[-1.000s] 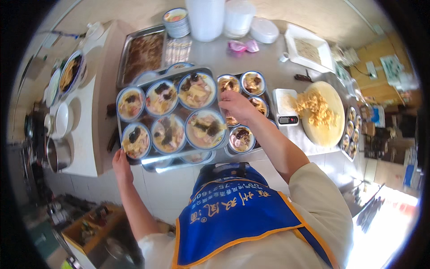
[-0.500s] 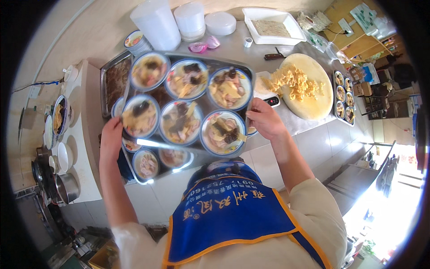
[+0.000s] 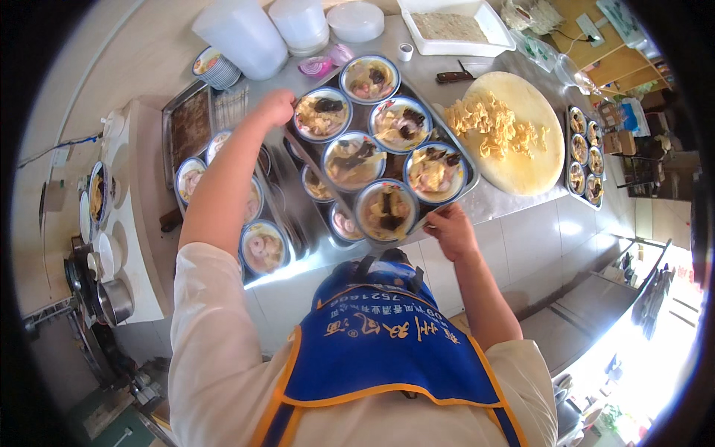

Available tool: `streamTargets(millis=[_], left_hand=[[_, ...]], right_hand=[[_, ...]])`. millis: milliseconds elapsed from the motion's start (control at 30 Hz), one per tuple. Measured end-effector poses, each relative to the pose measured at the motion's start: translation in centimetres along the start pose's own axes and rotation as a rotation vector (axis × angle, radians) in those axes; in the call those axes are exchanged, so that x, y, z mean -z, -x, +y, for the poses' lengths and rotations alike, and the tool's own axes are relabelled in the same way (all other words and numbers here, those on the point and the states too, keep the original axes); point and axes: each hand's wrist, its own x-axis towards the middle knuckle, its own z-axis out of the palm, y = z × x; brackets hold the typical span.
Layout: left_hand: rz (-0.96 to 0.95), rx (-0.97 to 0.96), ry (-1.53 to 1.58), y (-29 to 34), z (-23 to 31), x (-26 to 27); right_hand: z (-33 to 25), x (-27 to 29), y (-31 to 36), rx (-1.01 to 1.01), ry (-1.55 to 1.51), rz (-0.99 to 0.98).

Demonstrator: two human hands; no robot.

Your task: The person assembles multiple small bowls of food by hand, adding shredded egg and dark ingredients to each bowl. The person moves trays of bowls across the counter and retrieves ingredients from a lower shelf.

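A rectangular metal tray (image 3: 472, 168) carries several blue-rimmed bowls of food (image 3: 355, 161) with yellow strips, pale meat and dark pieces. It is turned at a slant above lower bowls. Closed at the tray's far left side is my left hand (image 3: 278, 109), its fingertips partly hidden. My right hand (image 3: 451, 229) pinches the near right corner. Partly under the held tray, bowls (image 3: 317, 185) show on another tray. To the left, below my left forearm, more bowls holding pale meat (image 3: 263, 249) sit on a tray.
A round chopping board (image 3: 521, 167) with yellow strips (image 3: 495, 127) lies to the right, a knife (image 3: 454, 76) behind it. Farther right is a tray of small bowls (image 3: 585, 158). Plastic tubs (image 3: 242, 41), stacked bowls (image 3: 216, 68) and a white bin (image 3: 454, 30) line the back.
The tray has moved right and turned to a slant, both hands going with it. Bowls of meat on the left have come into sight.
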Motion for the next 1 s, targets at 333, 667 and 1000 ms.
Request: streamTargets(millis=[333, 667, 1000], left_hand=[[-0.027, -0.044, -0.239, -2.7, -5.4, -6.6], [0.154, 0.083, -0.194, -2.6, -5.9, -8.8], [0.124, -0.062, 0.288, 10.5, 14.0, -4.9]], right_hand=[[9.7, -3.0, -2.3, -0.161, 0.051, -0.154], [6.7, -0.4, -2.8, -0.116, 0.716, -0.261], [5.3, 14.6, -3.4, -0.098, 0.619, 0.198]])
